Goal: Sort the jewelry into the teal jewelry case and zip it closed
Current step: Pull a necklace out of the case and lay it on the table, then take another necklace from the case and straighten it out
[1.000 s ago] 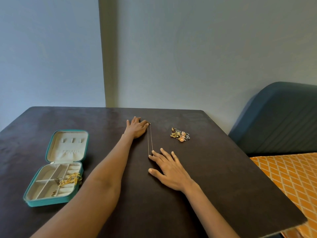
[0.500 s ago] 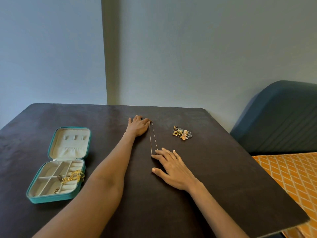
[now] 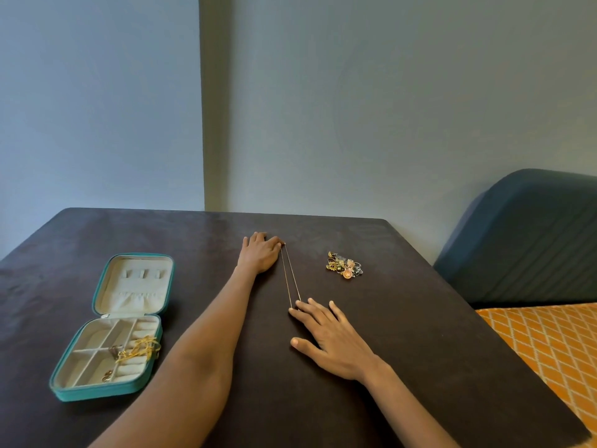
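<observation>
— While your left hand [image 3: 260, 256] lies flat near the far edge of the dark table [image 3: 420, 334], fingers straight and close together, where does the thin gold chain [image 3: 289, 275] run?

— It stretches taut in a narrow doubled line from your left fingertips down to your right hand [image 3: 332, 337]. That hand rests palm down, fingers straight and spread apart, its fingertips [image 3: 295, 313] pressing the chain's near end onto the tabletop.

— And the teal jewelry case [image 3: 113, 328]?

— You have it open at your left, well apart from both hands. Its cream lid lies back flat; the divided tray holds a tangle of gold chain [image 3: 140, 349] over the ring rolls, plus a small gold piece [image 3: 107, 376] in a near compartment. What that piece is, the picture does not settle.

— Anything unsorted?

— A small heap of mixed jewelry [image 3: 344, 270] sits on the table, right of the stretched chain and apart from it. A blue upholstered seat [image 3: 529, 237] and an orange patterned cloth [image 3: 549, 344] stand beyond the table's right edge.
</observation>
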Available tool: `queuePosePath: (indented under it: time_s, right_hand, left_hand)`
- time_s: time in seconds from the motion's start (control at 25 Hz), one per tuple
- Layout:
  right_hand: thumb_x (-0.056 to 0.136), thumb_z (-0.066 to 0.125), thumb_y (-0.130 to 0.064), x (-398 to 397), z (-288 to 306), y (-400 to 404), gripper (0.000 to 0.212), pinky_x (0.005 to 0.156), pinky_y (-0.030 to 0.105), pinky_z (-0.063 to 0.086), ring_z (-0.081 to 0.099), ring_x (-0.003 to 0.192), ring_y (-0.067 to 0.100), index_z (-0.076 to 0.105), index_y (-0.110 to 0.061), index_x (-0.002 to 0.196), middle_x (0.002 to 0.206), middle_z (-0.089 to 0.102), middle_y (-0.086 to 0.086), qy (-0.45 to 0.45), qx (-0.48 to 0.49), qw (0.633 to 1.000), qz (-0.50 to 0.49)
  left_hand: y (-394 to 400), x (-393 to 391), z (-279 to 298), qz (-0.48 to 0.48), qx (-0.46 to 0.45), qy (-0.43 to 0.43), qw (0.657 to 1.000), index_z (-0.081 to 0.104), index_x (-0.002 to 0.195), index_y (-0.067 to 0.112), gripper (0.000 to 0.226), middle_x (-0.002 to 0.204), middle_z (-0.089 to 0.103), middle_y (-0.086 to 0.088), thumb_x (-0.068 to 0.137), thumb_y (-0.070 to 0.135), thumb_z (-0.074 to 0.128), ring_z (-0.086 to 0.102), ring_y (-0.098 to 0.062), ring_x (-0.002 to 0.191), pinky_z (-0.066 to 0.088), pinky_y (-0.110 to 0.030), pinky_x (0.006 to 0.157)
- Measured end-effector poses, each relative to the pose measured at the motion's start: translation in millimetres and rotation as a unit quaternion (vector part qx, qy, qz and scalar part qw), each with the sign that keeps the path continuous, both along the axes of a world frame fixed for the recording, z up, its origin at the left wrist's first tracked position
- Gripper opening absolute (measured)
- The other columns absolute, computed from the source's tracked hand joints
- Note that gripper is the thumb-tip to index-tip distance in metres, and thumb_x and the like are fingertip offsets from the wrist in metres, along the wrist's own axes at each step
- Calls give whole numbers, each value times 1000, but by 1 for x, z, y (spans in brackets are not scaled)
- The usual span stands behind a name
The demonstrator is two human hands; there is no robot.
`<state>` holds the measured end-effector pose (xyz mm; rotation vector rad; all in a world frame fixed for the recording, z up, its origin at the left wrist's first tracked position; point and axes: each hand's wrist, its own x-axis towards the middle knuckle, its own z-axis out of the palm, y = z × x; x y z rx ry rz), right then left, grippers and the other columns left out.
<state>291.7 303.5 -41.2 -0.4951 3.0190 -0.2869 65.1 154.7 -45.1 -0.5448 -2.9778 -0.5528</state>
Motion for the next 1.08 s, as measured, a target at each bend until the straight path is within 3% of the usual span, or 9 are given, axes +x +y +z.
queuePosePath:
  time_s: [0.16,0.32,0.44,0.6,0.72,0.84,0.96,1.08]
  right_hand:
    - [92,21,-62,0,0,2,63,119,37,-8,-2,145,2,14,-36,149,158,9,-15,7,3,1000,2]
    - [93,26,-61,1,-2,2,63,118,34,-7,-2,145,2,7,-38,149,158,1,-14,28,-12,1000,1]
    - [92,27,-62,0,-2,4,65,119,33,-1,-1,145,1,4,-40,148,158,-1,-14,37,-63,997,-18]
    - [95,37,-52,2,5,-3,57,114,29,12,8,139,-6,17,-39,147,155,12,-18,58,-187,978,-72]
    - [98,41,-42,-3,16,-29,45,110,33,23,24,134,-1,36,-31,141,145,32,-13,117,-244,957,-103]
    - [97,47,-29,-14,29,-78,30,103,33,37,42,123,12,54,-21,125,126,51,-4,150,-260,952,-63]
    - [94,48,-25,-21,36,-144,25,95,33,45,51,114,14,62,-20,113,116,60,0,94,-277,956,-21]
    - [90,51,-28,-18,34,-195,24,89,36,48,58,108,17,65,-21,108,115,63,0,31,-235,971,0]
  left_hand:
    - [1,-1,0,-7,2,-3,1000,47,132,29,40,148,29,-14,100,38,25,20,-29,141,10,-45,115]
    - [0,0,0,-8,81,-2,997,52,128,27,34,155,13,-15,99,35,36,2,-34,145,8,-47,118]
    - [-4,7,6,-15,149,-21,988,49,128,20,33,153,13,-19,97,29,42,2,-36,144,8,-45,117]
    - [-18,30,25,21,230,-74,970,46,128,10,33,148,20,-19,98,20,42,10,-33,143,11,-38,115]
    - [-44,53,46,7,159,-45,986,46,129,9,34,144,29,-16,96,16,44,24,-33,137,21,-40,113]
    - [-82,81,77,-37,105,4,994,55,120,14,31,134,47,-11,90,11,48,41,-28,127,34,-43,106]
    - [-133,110,100,-57,99,17,993,65,109,14,25,119,63,-6,89,9,52,57,-20,111,43,-32,95]
    - [-184,130,95,-58,47,9,997,69,103,12,19,106,67,-4,87,10,60,57,-12,92,43,-23,84]
